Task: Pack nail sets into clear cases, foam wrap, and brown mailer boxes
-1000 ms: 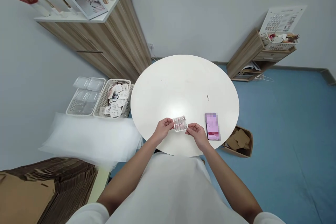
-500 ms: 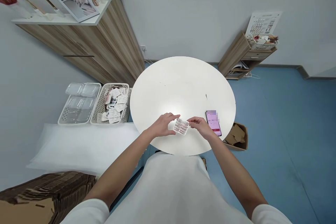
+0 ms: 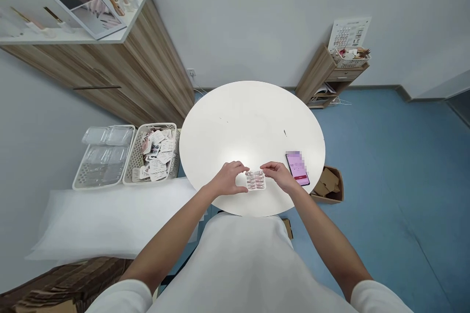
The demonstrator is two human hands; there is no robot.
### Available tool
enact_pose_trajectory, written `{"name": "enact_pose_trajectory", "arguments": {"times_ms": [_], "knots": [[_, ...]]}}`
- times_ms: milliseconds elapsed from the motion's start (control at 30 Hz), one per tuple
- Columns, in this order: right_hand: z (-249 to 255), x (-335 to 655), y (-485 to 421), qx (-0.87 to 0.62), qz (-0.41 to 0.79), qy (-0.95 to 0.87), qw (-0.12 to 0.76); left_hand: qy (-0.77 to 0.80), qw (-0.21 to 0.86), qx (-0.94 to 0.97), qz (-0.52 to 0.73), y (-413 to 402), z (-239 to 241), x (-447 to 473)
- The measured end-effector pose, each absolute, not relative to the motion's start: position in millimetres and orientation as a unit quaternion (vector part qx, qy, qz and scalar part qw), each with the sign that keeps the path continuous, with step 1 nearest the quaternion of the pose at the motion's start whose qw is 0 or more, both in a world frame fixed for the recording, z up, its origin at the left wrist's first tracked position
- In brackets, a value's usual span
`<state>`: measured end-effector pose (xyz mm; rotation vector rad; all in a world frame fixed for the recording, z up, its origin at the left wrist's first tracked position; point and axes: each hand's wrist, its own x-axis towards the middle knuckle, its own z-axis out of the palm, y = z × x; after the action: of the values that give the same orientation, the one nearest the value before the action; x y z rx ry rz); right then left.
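A small clear tray lies at the near part of the round white table. It holds two columns of small pinkish pieces that look like press-on nails. My left hand has it by the left edge, index finger at the upper corner and thumb at the lower one. At the upper right corner, the pinched fingertips of my right hand touch the tray; whether they hold a smaller piece there is too small to tell. Just right of that hand lies a phone with a lit pink-purple screen.
Left of the table stand a white basket of cards and a basket of clear plastic boxes. White sheeting lies below them. A cardboard box sits on the floor to the right. Behind are a wooden cabinet and a small shelf.
The tray has turned from a slant to nearly square with me and shifted slightly right. Both hands stay at its edges. The whole view has shifted a little.
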<state>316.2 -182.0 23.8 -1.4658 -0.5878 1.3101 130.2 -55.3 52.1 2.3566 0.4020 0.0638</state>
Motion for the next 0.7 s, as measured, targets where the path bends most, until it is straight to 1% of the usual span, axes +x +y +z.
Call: {"name": "enact_pose_trajectory", "arguments": {"times_ms": [267,400,533,700], "knots": [[23,317,-182,-0.61,0.543,-0.233,0.529,0.151,0.335,0.928,0.055,-61,47,132],[27,316,-182,-0.595,0.547,-0.23,0.542,0.165,0.341,0.921,0.088,-64,43,130],[28,306,-195,-0.585,0.545,-0.207,0.564,0.232,0.337,0.903,0.132,-66,39,128],[22,280,-219,-0.595,0.528,-0.231,0.56,0.308,0.334,0.874,0.173,-75,33,127]]}}
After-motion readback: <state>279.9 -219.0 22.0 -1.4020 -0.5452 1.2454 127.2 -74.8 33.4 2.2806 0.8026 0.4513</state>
